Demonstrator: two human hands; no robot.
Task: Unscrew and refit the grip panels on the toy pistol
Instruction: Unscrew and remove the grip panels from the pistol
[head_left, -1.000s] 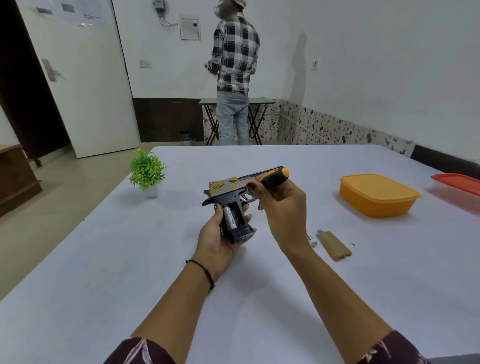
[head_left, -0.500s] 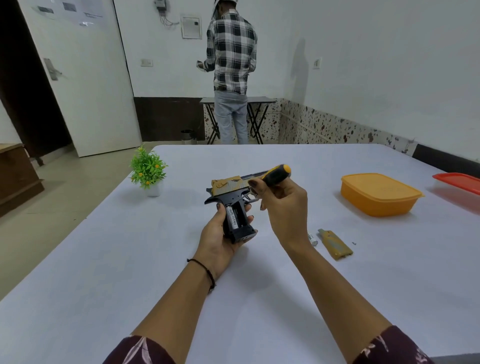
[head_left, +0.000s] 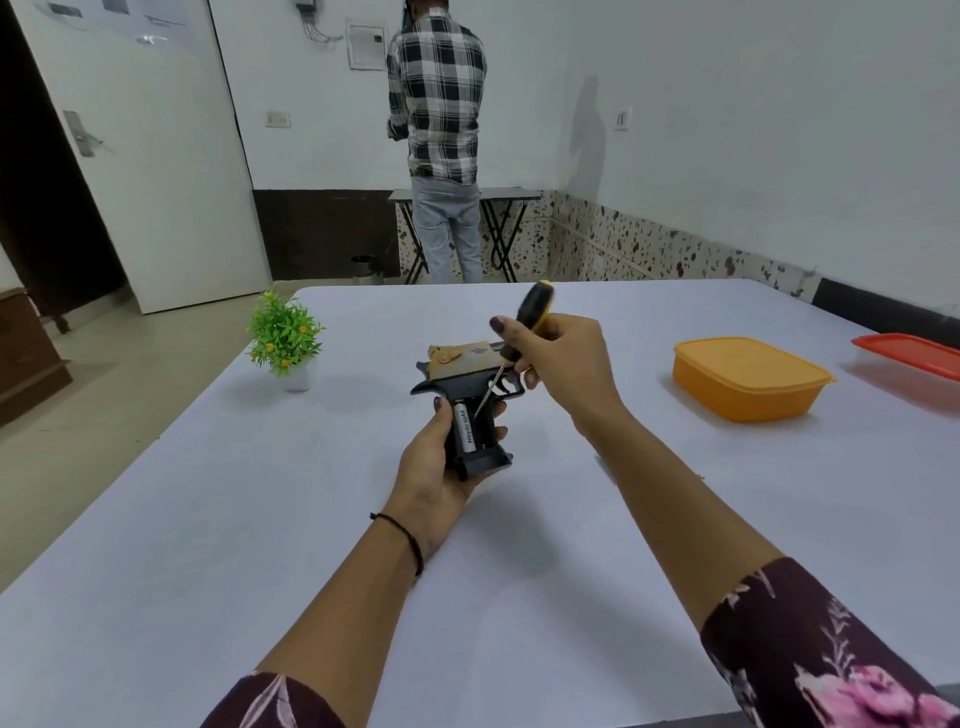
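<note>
pistol (head_left: 470, 387) gripped by the butt in left hand (head_left: 434, 475) above the table (head_left: 218, 519), battery (head_left: 464, 423) exposed | screwdriver (head_left: 522, 332) clenched in right hand (head_left: 563, 358), tip set into pistol's open grip | orange box (head_left: 748, 379) well right of pistol, plant (head_left: 284, 335) left, bare table between
</note>
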